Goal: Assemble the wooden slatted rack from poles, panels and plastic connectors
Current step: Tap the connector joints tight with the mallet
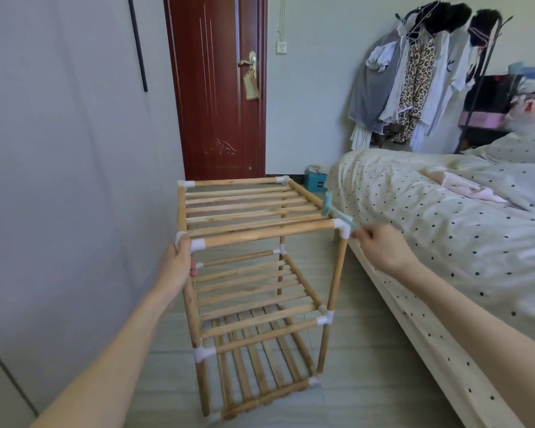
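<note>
A three-tier wooden slatted rack (pixel 250 211) stands upright on the floor, its poles joined by white plastic connectors. My left hand (pixel 176 264) grips the near left top corner, with the thumb over the white connector (pixel 184 239) there. My right hand (pixel 380 245) holds the handle end of a small light-blue plastic hammer (pixel 332 208). The hammer's head rests on the top tier's right side rail, just beyond the near right corner connector (pixel 340 227).
A bed with a dotted cover (pixel 445 217) runs along the right, close to the rack. A grey wardrobe wall (pixel 59 180) is on the left, a dark red door (pixel 220 88) behind, and a coat rack with clothes (pixel 414 81) at the back right.
</note>
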`<state>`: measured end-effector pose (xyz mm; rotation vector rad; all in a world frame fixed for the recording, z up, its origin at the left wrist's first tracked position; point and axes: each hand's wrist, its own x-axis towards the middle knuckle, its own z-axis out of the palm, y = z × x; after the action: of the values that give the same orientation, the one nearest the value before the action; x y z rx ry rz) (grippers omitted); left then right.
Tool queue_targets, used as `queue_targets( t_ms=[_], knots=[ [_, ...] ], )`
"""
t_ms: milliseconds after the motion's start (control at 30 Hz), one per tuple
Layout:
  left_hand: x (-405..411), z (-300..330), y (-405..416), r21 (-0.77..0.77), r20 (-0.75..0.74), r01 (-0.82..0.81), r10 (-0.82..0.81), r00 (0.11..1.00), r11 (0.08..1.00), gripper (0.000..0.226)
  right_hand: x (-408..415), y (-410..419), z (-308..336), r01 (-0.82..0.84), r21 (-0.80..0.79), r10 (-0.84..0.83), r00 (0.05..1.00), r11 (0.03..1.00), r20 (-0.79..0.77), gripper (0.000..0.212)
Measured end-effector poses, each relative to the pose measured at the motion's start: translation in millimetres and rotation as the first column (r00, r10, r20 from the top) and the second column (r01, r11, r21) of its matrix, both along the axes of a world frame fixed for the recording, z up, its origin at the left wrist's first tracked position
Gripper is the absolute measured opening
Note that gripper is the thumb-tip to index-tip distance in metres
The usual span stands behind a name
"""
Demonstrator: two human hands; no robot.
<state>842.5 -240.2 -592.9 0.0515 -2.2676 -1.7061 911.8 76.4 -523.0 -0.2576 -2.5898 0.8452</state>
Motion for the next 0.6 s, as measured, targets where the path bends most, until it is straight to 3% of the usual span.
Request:
queue_targets(
  t_ms=[33,100,133,167,200,233,267,300,367,400,433,467,500,533,567,600],
  knots=[
    [-1,-1,1,0.006,-0.010,-0.001,0.001,1.000,1.000,0.039,-5,6,10,0.048,-0.022,-0.051,0.989,0.999,-0.136,0.032],
    [0,-2,2,0.029,-0.012,-0.005,0.005,1.000,1.000,0.034,-7,12,21,0.160,-0.187,-0.233,0.841,0.969,-0.488,0.026],
    [0,-1,2,0.035,-0.008,-0.005,0.005,1.000,0.999,0.034,-7,13,20,0.191,-0.229,-0.288,0.796,0.954,-0.533,0.023],
    [0,-1,2,0.039,0.000,-0.001,0.001,1.000,0.999,0.035,-7,12,13,0.210,-0.173,-0.267,0.857,0.962,-0.441,0.022],
    [0,-1,2,0.046,0.011,0.003,-0.004,1.000,0.999,0.037,-8,10,-1,0.198,-0.037,-0.201,0.955,0.980,-0.220,0.024],
    [0,-1,1,0.057,0.019,0.005,-0.006,1.000,0.998,0.039,-9,11,-16,0.136,0.091,-0.142,0.988,0.986,0.065,0.027],
    [-1,0,1,0.070,0.025,0.005,-0.007,1.000,0.998,0.041,-11,15,-26,0.091,0.134,-0.118,0.971,0.987,0.210,0.030],
    [-1,0,1,0.078,0.032,0.007,-0.009,0.999,0.997,0.042,-12,17,-27,0.101,0.088,-0.116,0.977,0.991,0.182,0.032],
    [-1,-1,0,0.093,0.037,0.004,-0.008,0.999,0.996,0.041,-14,19,-16,0.185,-0.106,-0.200,0.969,0.977,-0.146,0.030],
    [-1,-1,0,0.098,0.039,0.003,-0.007,0.999,0.995,0.041,-13,20,-10,0.220,-0.203,-0.280,0.895,0.954,-0.346,0.027],
    [-1,-1,0,0.100,0.042,0.004,-0.008,0.999,0.995,0.041,-11,21,-5,0.218,-0.284,-0.335,0.812,0.934,-0.478,0.023],
    [-1,-1,0,0.102,0.047,0.005,-0.009,0.999,0.995,0.041,-8,21,-4,0.202,-0.321,-0.344,0.803,0.925,-0.487,0.021],
    [0,-1,1,0.109,0.051,0.003,-0.009,0.999,0.994,0.042,-7,21,-8,0.213,-0.263,-0.300,0.883,0.941,-0.360,0.022],
    [1,-1,1,0.115,0.056,0.005,-0.011,0.998,0.993,0.042,-7,17,-17,0.211,-0.105,-0.221,0.970,0.972,-0.099,0.025],
    [1,-1,1,0.116,0.060,0.010,-0.017,0.998,0.993,0.043,-6,17,-27,0.148,0.029,-0.151,0.977,0.989,0.148,0.029],
    [1,0,1,0.115,0.066,0.015,-0.023,0.998,0.993,0.044,-8,20,-32,0.109,0.094,-0.129,0.958,0.990,0.254,0.033]
  ],
)
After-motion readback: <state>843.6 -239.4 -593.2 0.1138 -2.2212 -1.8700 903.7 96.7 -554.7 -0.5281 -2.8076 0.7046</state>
